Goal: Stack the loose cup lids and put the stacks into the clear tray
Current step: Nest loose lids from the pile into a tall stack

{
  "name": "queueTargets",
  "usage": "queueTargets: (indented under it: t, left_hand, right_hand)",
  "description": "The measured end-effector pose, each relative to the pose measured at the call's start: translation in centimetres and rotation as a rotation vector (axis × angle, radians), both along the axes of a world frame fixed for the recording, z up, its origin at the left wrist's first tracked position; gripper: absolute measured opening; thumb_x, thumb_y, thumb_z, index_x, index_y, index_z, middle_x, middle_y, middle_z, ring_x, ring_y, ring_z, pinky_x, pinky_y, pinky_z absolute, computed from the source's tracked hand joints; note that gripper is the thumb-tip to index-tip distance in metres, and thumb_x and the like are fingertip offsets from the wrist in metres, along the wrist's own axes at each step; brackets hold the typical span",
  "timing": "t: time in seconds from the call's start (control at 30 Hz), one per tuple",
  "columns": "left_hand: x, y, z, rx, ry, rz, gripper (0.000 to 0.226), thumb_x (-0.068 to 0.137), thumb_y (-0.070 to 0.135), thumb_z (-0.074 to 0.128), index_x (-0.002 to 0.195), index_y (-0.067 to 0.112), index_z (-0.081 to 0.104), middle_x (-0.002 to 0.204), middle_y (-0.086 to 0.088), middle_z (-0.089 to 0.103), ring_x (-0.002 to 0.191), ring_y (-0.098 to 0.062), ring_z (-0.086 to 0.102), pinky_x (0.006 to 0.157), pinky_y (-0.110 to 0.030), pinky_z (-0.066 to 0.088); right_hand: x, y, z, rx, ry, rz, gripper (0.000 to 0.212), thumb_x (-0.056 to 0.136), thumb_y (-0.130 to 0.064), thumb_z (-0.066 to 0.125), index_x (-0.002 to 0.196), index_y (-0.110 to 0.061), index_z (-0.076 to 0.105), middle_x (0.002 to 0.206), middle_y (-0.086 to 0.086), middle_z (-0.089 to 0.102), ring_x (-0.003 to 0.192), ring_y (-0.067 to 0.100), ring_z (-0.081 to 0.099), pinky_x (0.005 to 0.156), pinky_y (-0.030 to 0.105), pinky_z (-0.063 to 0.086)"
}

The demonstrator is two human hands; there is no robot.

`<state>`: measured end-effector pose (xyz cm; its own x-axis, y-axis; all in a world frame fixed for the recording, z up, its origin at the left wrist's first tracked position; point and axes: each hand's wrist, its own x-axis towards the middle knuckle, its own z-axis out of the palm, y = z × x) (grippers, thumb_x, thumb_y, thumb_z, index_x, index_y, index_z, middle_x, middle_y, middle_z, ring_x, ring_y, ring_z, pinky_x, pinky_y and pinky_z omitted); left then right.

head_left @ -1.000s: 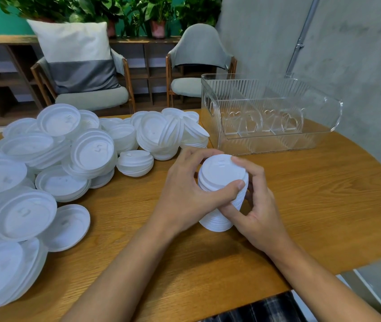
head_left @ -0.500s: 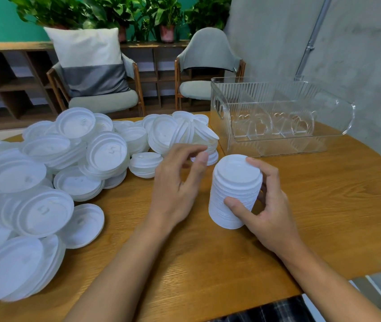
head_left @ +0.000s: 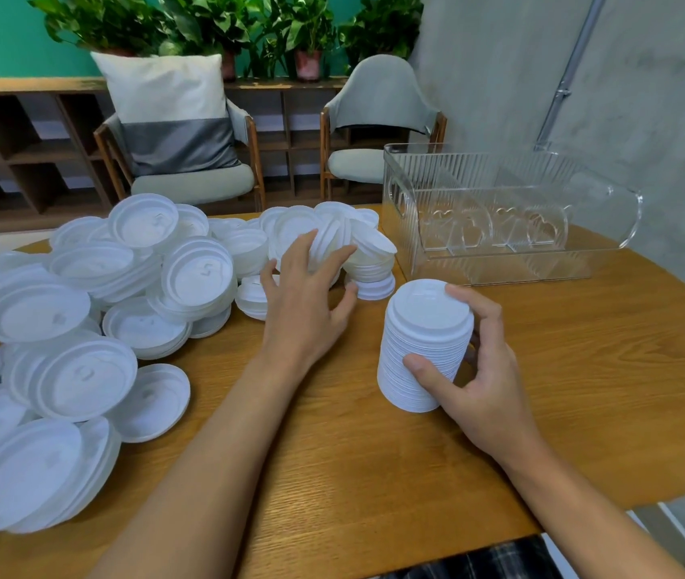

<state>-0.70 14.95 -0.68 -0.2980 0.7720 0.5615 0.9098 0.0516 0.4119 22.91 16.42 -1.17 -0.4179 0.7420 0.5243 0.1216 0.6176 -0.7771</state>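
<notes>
A tall stack of white cup lids (head_left: 422, 344) stands upright on the round wooden table (head_left: 583, 369), a little in front of the clear tray (head_left: 507, 215). My right hand (head_left: 478, 369) wraps around the stack's right side, thumb in front and fingers over the top edge. My left hand (head_left: 307, 302) hovers with fingers spread over small lid stacks (head_left: 357, 252) at the back of the pile, fingertips touching tilted lids. Loose white lids (head_left: 81, 328) in several sizes cover the table's left half. The tray holds nothing that I can see.
The clear tray has ribbed walls and heart-shaped dividers, and it stands at the table's back right near a concrete wall. Two chairs (head_left: 378, 131) and a low shelf with plants stand behind the table. Bare wood lies in front of my arms.
My left hand let go of the stack and reached back and left to the small lid stacks. My right hand keeps hold of the tall stack, which now stands upright.
</notes>
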Motion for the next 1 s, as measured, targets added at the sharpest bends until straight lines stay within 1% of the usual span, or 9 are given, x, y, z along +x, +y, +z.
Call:
queueTargets:
  t: [0.17,0.23,0.33,0.43,0.53,0.63,0.8,0.93,1.0]
  left_hand:
    - [0.1,0.2,0.0,0.045,0.079,0.025,0.038,0.098,0.032,0.069,0.136,0.031,0.066,0.128,-0.001,0.061,0.12,-0.019,0.058,0.114,-0.055,0.026]
    - [0.1,0.0,-0.1,0.12,0.073,0.006,0.032,0.097,0.024,0.071,0.129,0.026,0.07,0.113,0.003,0.062,0.107,-0.016,0.06,0.111,-0.051,0.029]
    - [0.3,-0.9,0.1,0.215,-0.01,-0.012,0.021,0.096,0.023,0.074,0.116,0.027,0.076,0.102,0.007,0.065,0.101,-0.01,0.058,0.105,-0.04,0.028]
    - [0.6,-2.3,0.4,0.266,-0.156,-0.084,0.012,0.094,0.022,0.073,0.103,0.029,0.077,0.09,0.013,0.066,0.087,-0.006,0.06,0.097,-0.047,0.041]
    - [0.7,-3.6,1.0,0.282,-0.279,-0.171,0.016,0.094,0.017,0.068,0.102,0.027,0.077,0.096,0.014,0.072,0.095,-0.01,0.068,0.09,-0.058,0.051]
    - [0.8,-4.4,1.7,0.282,-0.355,-0.18,0.019,0.097,0.011,0.067,0.106,0.025,0.078,0.103,0.014,0.075,0.103,-0.009,0.068,0.094,-0.047,0.052]
    - [1.5,-4.9,2.9,0.251,-0.506,-0.162,0.041,0.1,0.017,0.067,0.136,0.034,0.059,0.085,0.008,0.068,0.081,-0.015,0.064,0.086,-0.033,0.054]
    - [1.6,-5.3,4.2,0.301,-0.748,-0.185,0.033,0.098,0.013,0.071,0.127,0.025,0.061,0.088,0.002,0.077,0.087,-0.014,0.074,0.086,-0.033,0.059]
    - [1.8,-5.3,4.7,0.296,-0.933,-0.248,0.028,0.099,0.01,0.071,0.125,0.018,0.065,0.096,-0.001,0.08,0.09,-0.015,0.076,0.078,-0.028,0.06]
  right_hand:
    - [0.0,0.1,-0.1,0.008,0.001,-0.006,0.074,0.078,-0.054,0.079,0.14,-0.052,0.038,0.143,-0.024,0.052,0.134,0.015,0.055,0.103,0.052,0.053]
    - [0.0,0.1,-0.1,0.011,0.001,-0.002,0.074,0.078,-0.054,0.079,0.14,-0.051,0.038,0.143,-0.023,0.052,0.135,0.015,0.054,0.103,0.052,0.053]
    - [0.0,0.1,-0.1,0.01,0.005,0.0,0.074,0.078,-0.054,0.08,0.14,-0.052,0.038,0.142,-0.023,0.053,0.134,0.015,0.055,0.102,0.05,0.054]
    - [0.0,0.1,-0.1,0.003,0.017,-0.007,0.074,0.077,-0.053,0.08,0.139,-0.05,0.04,0.141,-0.023,0.055,0.132,0.015,0.057,0.101,0.051,0.054]
    - [0.0,0.1,-0.1,-0.001,0.015,0.0,0.074,0.077,-0.053,0.08,0.14,-0.048,0.04,0.14,-0.023,0.055,0.131,0.015,0.058,0.101,0.05,0.054]
    - [0.1,0.0,0.0,-0.007,0.017,0.008,0.074,0.077,-0.053,0.08,0.14,-0.047,0.04,0.14,-0.023,0.056,0.131,0.014,0.058,0.101,0.047,0.055]
    - [0.1,0.0,0.1,-0.008,0.021,0.01,0.075,0.077,-0.053,0.081,0.14,-0.049,0.04,0.141,-0.024,0.055,0.132,0.013,0.057,0.102,0.047,0.054]
    - [0.1,0.1,0.0,-0.001,0.019,0.018,0.075,0.078,-0.053,0.081,0.141,-0.048,0.04,0.143,-0.02,0.055,0.134,0.016,0.056,0.104,0.05,0.053]
    - [0.1,0.1,0.0,-0.002,0.016,0.028,0.074,0.079,-0.054,0.079,0.141,-0.048,0.04,0.144,-0.022,0.053,0.135,0.016,0.055,0.105,0.044,0.053]
